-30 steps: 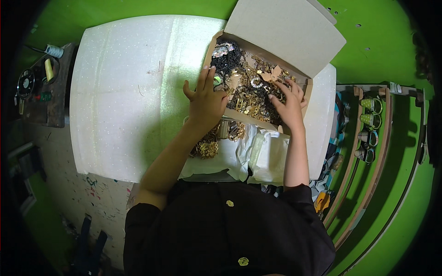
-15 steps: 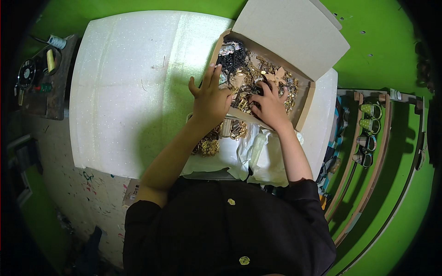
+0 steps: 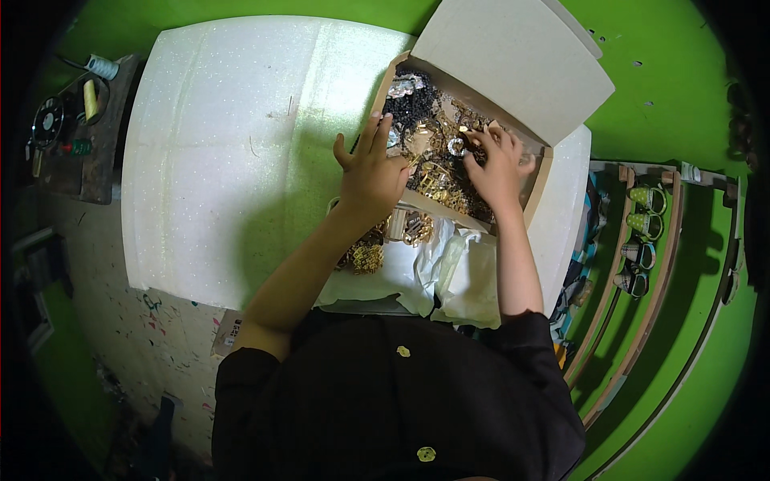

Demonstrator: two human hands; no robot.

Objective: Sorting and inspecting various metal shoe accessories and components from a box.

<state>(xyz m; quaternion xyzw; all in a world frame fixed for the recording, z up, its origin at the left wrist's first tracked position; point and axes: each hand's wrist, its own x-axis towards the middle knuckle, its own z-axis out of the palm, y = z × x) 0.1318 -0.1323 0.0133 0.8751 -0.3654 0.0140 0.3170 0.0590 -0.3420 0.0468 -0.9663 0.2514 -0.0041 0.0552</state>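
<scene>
An open cardboard box (image 3: 539,184) at the right of the table holds a heap of small gold and dark metal pieces (image 3: 437,176), with black beads (image 3: 407,104) in its far left corner. My left hand (image 3: 373,178) lies over the box's near left edge, fingers spread. Inside the box, my right hand (image 3: 496,170) hovers low over the metal pieces at the right side, its fingers bent and apart. A pale ring-shaped piece (image 3: 456,147) lies beside its thumb. The palm hides what is under it.
The box's lid (image 3: 513,60) stands raised at the back. Gold pieces (image 3: 367,255) and crumpled white paper (image 3: 469,280) lie before the box on the white table (image 3: 216,160). Thread spools (image 3: 102,67) sit on a side bench at left; sandals (image 3: 642,224) hang on a rack at right.
My right hand has moved right across the heap, uncovering the pale ring-shaped piece and gold bits in the middle. My left hand has stayed nearly in place.
</scene>
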